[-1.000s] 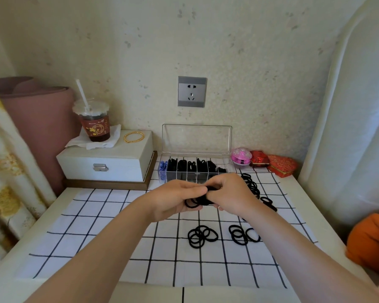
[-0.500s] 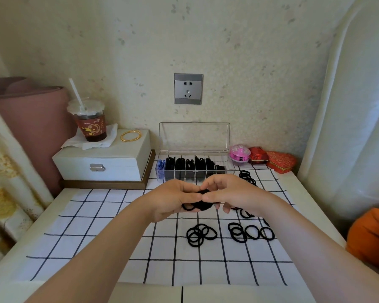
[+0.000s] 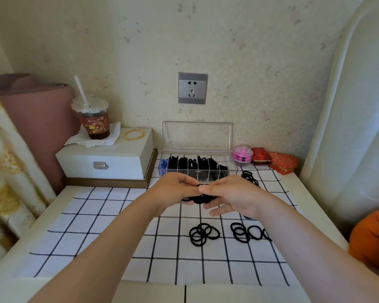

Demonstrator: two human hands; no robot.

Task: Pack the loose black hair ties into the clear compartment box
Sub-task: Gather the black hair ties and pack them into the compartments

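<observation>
Above the checked cloth (image 3: 101,217), both hands' fingers (image 3: 189,190) pinch a bunch of black hair ties (image 3: 200,199).

No legible text showing anywhere. Clear plastic drink cup with dark-red sleeve (image 3: 95,125), standing on white latched box (image 3: 105,162) at table's (image 3: 61,197) far-left corner, showing gold emblem and tiny characters, too blurred for reading.

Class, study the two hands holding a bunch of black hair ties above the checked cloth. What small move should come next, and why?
Probably carry the bunch of hair ties forward and lower it into the clear compartment box. Both the left hand and right hand pinch it, and the box stands open just behind them, lid up. More loose ties wait on the cloth.
</observation>
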